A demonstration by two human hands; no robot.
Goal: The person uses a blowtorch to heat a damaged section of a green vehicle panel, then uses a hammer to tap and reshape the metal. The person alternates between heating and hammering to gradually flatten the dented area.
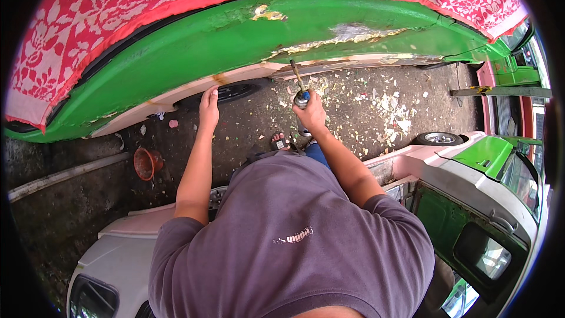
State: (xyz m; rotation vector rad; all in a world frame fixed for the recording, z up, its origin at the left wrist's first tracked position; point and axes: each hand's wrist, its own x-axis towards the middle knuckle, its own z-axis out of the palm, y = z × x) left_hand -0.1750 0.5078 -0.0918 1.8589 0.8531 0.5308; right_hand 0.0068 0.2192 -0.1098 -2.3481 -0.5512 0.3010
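My right hand (312, 112) is closed around a gas torch (298, 78), a canister with a blue knob and a long metal nozzle. The nozzle points up toward the lower edge of a green vehicle body (194, 41); no flame can be made out. Along that panel runs a stripped patch (347, 34) with ragged, peeling paint edges, and a smaller chipped spot (269, 14) shows higher up. My left hand (209, 106) is raised near the pale lower strip of the body, fingers stretched out and holding nothing. A red and white patterned cloth (129, 0) drapes over the vehicle's top.
Paint flakes (393, 115) litter the dark ground at the right. An orange bucket (146, 164) lies tipped at the left, near a long pale pipe (67, 175). Close behind me stands another vehicle (429, 168). A pole (506, 91) juts in from the right.
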